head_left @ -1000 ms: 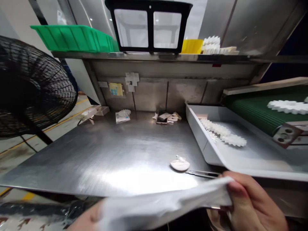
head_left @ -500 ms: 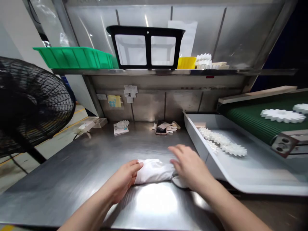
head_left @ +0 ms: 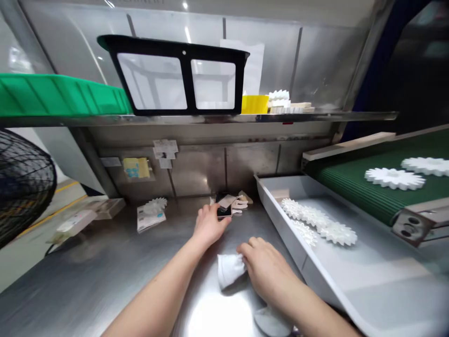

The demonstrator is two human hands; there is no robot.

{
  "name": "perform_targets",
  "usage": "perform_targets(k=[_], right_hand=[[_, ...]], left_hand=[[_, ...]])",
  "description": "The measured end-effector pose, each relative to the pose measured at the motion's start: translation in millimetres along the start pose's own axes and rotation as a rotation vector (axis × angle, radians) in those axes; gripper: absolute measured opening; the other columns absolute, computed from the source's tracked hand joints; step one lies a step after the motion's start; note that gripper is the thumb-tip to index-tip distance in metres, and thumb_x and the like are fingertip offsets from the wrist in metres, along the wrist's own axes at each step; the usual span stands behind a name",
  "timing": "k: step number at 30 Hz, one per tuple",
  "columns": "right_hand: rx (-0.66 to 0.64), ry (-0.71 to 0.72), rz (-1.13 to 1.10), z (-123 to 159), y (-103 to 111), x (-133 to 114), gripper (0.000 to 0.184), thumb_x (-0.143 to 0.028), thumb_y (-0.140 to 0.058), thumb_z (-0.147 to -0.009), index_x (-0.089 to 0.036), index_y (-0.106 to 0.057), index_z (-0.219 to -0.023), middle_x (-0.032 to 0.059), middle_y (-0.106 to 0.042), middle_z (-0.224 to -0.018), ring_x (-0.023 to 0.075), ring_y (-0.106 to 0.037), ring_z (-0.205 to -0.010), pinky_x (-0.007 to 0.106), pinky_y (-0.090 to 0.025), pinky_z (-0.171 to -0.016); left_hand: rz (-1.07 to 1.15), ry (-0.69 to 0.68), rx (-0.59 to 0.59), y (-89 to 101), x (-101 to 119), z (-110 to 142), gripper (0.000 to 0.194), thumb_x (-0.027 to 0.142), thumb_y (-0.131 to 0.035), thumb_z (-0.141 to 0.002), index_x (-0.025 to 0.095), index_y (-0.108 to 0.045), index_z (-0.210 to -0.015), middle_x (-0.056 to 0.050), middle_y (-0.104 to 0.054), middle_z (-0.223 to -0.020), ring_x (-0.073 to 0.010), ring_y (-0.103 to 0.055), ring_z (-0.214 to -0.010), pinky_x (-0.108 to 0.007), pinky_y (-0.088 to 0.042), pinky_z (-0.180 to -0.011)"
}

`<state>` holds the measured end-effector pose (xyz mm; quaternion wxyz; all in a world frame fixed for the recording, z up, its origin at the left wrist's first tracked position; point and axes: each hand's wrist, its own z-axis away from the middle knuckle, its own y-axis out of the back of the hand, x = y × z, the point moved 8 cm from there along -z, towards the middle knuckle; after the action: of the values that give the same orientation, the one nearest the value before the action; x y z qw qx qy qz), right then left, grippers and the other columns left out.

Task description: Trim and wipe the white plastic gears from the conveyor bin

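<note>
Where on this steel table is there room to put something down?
The widest bare steel lies left of the left hand, in front of the leaflet. It's crowded at the back around the phone, and by the right hand with its white cloth.

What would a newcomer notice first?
White toothed gears stand out on the green conveyor belt at right, with more in the pale tray beside it. A black-framed bin and green plastic tray sit on the shelf above. The left hand touches a phone on the steel bench while the right hand presses a white cloth.
</note>
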<state>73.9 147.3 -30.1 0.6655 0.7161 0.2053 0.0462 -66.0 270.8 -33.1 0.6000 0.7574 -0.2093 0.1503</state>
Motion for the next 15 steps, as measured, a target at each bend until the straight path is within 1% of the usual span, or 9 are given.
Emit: perform_targets(k=[2,3,5,8,10,12,15], right_hand=[[-0.013,-0.044,0.009,-3.0,-2.7,2.6,0.016,-0.007,-0.057,-0.094,-0.016,-0.064,-0.106,0.0035,-0.066,-0.099,0.0233,-0.063,-0.096,0.042,-0.052,-0.084],[-0.020,-0.060,0.010,-4.5,-4.6,3.3,0.017,-0.006,-0.056,-0.094,-0.016,-0.064,-0.105,0.0038,-0.066,-0.098,0.0237,-0.063,-0.095,0.042,-0.051,-0.084],[-0.035,-0.080,0.006,-6.9,-8.3,4.7,0.019,-0.005,-0.054,-0.092,-0.018,-0.065,-0.100,0.0045,-0.068,-0.097,0.0249,-0.064,-0.093,0.041,-0.050,-0.083],[-0.041,-0.105,-0.012,-9.1,-9.3,9.4,0.021,-0.005,-0.052,-0.090,-0.020,-0.066,-0.096,0.0061,-0.069,-0.096,0.0267,-0.065,-0.094,0.039,-0.048,-0.082],[-0.035,-0.126,-0.029,-10.1,-6.8,13.5,0.022,-0.004,-0.051,-0.090,-0.020,-0.065,-0.096,0.0063,-0.069,-0.097,0.0268,-0.064,-0.094,0.039,-0.047,-0.081],[-0.025,-0.143,-0.044,-12.3,-2.7,15.9,0.021,-0.004,-0.052,-0.091,-0.020,-0.064,-0.099,0.0054,-0.069,-0.096,0.0259,-0.064,-0.093,0.039,-0.048,-0.080],[0.002,-0.150,-0.050,-22.9,4.5,14.6,0.014,-0.009,-0.056,-0.094,-0.017,-0.063,-0.102,0.0031,-0.067,-0.094,0.0232,-0.064,-0.092,0.040,-0.051,-0.082]], left_hand=[[-0.065,-0.029,0.022,-21.0,14.3,-18.3,0.045,0.037,-0.062,-0.093,0.019,-0.052,-0.133,-0.012,-0.049,-0.141,-0.0317,-0.050,-0.126,-0.057,-0.042,-0.103],[-0.087,-0.033,0.020,-30.0,18.0,-26.3,0.047,0.037,-0.062,-0.092,0.020,-0.052,-0.134,-0.012,-0.047,-0.143,-0.0326,-0.048,-0.127,-0.058,-0.041,-0.105],[-0.111,-0.034,-0.009,-44.9,18.9,-40.4,0.045,0.036,-0.063,-0.092,0.019,-0.053,-0.133,-0.012,-0.048,-0.143,-0.0327,-0.048,-0.128,-0.059,-0.040,-0.105],[-0.100,-0.031,-0.073,-58.5,11.9,-55.5,0.039,0.035,-0.063,-0.092,0.018,-0.057,-0.127,-0.011,-0.053,-0.137,-0.0307,-0.052,-0.124,-0.056,-0.043,-0.103],[-0.057,-0.028,-0.101,-62.2,7.4,-61.2,0.037,0.034,-0.063,-0.092,0.018,-0.058,-0.125,-0.011,-0.055,-0.135,-0.0297,-0.053,-0.122,-0.055,-0.044,-0.102],[0.019,-0.008,-0.112,-61.4,3.6,-65.7,0.035,0.033,-0.063,-0.093,0.017,-0.059,-0.124,-0.011,-0.055,-0.134,-0.0293,-0.054,-0.121,-0.054,-0.046,-0.101],[0.208,0.058,-0.107,-51.3,-2.7,-76.1,0.033,0.033,-0.062,-0.093,0.018,-0.060,-0.123,-0.010,-0.057,-0.132,-0.0276,-0.057,-0.117,-0.051,-0.049,-0.098]])
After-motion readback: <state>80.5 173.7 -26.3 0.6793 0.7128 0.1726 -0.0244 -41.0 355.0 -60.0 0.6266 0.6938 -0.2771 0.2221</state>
